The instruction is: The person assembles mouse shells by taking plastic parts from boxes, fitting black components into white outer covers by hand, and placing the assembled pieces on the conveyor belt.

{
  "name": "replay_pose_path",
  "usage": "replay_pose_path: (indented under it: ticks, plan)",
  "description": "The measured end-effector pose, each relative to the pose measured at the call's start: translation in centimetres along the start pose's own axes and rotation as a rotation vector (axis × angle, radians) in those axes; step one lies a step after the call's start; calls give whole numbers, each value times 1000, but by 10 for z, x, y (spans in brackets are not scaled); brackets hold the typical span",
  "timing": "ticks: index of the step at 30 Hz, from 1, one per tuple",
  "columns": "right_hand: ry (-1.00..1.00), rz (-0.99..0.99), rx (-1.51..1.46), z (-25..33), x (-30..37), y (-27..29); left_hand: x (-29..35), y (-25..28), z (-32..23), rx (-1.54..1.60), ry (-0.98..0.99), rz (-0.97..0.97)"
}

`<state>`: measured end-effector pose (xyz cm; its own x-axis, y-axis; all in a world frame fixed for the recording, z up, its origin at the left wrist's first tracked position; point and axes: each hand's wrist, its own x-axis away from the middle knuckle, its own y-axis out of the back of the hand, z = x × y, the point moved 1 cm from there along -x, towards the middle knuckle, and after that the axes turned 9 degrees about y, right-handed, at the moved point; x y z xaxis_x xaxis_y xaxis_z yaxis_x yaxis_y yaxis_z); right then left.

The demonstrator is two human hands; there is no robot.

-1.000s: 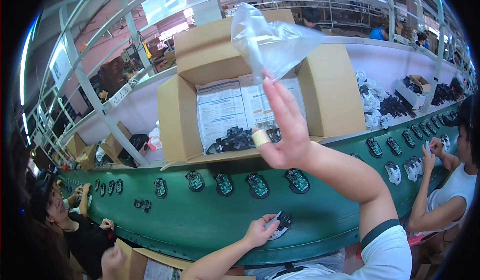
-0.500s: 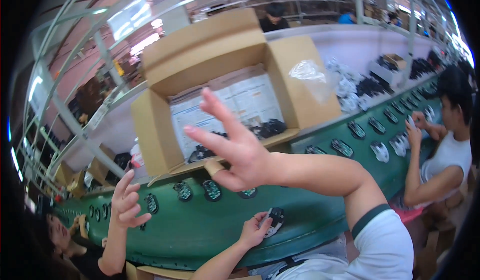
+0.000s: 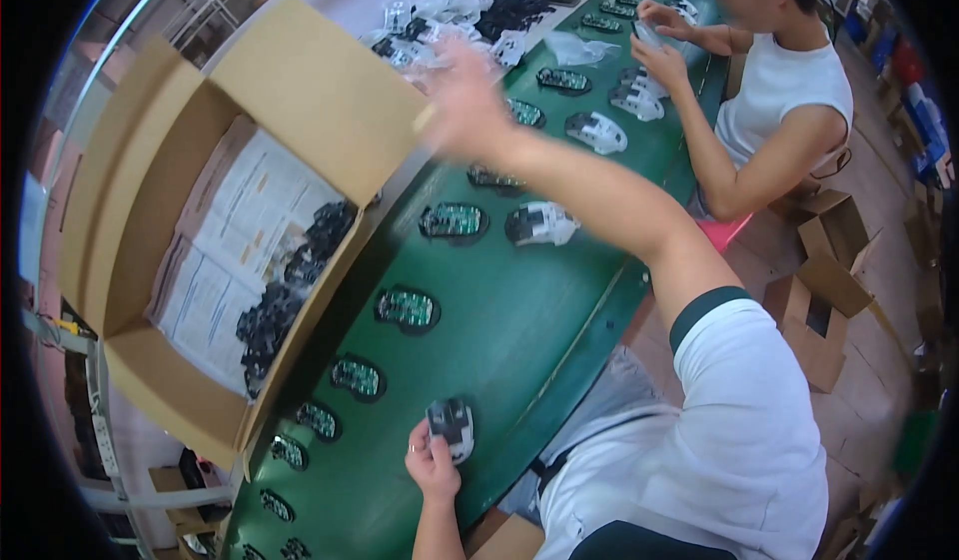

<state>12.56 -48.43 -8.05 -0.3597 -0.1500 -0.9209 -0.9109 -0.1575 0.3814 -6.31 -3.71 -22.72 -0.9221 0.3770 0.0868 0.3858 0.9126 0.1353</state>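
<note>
Right now yr L hand [image 3: 434,470] grips a grey-black mouse [image 3: 455,428] over the green belt [image 3: 529,320]. Yr R hand [image 3: 464,102] blurs nr the white parts [image 3: 398,14]; can't tell if it's grasping anything.

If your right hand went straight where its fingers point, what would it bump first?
Probably the heap of white parts beyond the right hand, but it's blurred and depth is unclear.

Your mouse-shaped part [image 3: 456,428], black and pale grey, sits in your left grip [image 3: 434,468]; whitish shells [image 3: 425,18] lie heaped ahead.
</note>
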Motion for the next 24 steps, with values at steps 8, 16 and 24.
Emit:
replay_pose_path:
  ticks: [8, 16, 24]
  plan:
    - [-1176, 780, 581, -376, 135, 27, 8, 22, 64, -157, 299, -128]
    - [-1186, 798, 623, -578, 145, -19, 40, 43, 91, -140, 984, -503]
    - [-1029, 1109, 280, -731, 188, -65, -1, 21, -30, 338, 1474, -916]
